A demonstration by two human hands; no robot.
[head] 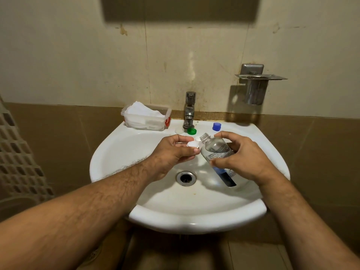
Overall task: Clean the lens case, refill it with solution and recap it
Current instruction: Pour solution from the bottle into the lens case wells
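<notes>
your left hand (pixel 175 151) pinches the white lens case (pixel 193 144) between thumb and fingers, holding it over the sink (pixel 272 152) bowl. your right hand (pixel 241 154) is curled round the solution bottle (pixel 215 151), which is uncapped and tilted so its open neck points up and toward the case, almost touching the well nearest it.

the main risk from here is overshoot. the neck is wide with no dropper tip visible, so tipping it further could send out a gush that floods the small wells and runs down into the drain (pixel 186 178) below your hands. the neck could also brush the case rim, since the two are so close, and that would dirty the bottle mouth. your pinch on the case is light and near one end; a nudge from the bottle could twist it out of your fingers and into the bowl. whether the wells are already wet or dry cannot be told.

the case sits at your left fingertips, between both hands. the green cap (pixel 191 131) and a white cap (pixel 179 130) lie on the sink ledge just beyond your left hand, near the tap (pixel 190 112). the blue bottle cap (pixel 217 126) stands just beyond your right hand. the tissue box (pixel 146 118) is further beyond your left hand.
</notes>
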